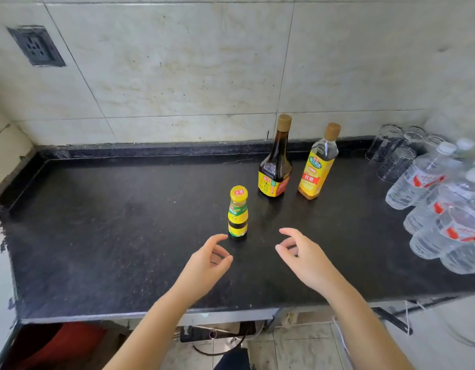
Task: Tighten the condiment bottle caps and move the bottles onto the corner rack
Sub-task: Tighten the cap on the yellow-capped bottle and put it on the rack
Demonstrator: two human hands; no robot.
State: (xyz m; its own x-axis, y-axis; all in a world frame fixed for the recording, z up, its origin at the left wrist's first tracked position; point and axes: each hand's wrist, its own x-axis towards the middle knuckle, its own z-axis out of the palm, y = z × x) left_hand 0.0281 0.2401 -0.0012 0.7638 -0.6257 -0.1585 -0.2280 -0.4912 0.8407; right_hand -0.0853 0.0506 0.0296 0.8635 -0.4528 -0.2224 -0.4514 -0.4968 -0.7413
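**Three bottles upright on the counter, both hands empty**

Black speckled counter [111, 222] runs along a pale tiled wall [177, 62], with a dark socket [36, 46] set into the tiles at the far left. Three condiment bottles stand upright on the counter, all capped and apart from each other.

Nearest is the small bottle [238, 213], with a yellow cap and a yellow-green label, close to the middle of the counter. Farther back and to the right stands the dark bottle [276, 158], tall-necked with a tan cap and a yellow-red label. Just right of it is the clear bottle [318, 162], holding pale liquid, with a tan cap and a yellow label; the wide lens makes it seem to lean right.

Both bare forearms reach in from the near edge. The left hand [204, 263] hovers over the counter just near and left of the small bottle, fingers loosely curled and parted, gripping nothing; its fingertip is close to the bottle's base without clearly touching. The right hand [303, 255] hovers to the right of that bottle, also loosely curled and empty.

At the far right, upturned glasses [391, 150] stand by the wall, and a pack of water bottles [444, 198] sits nearer. No rack can be made out.
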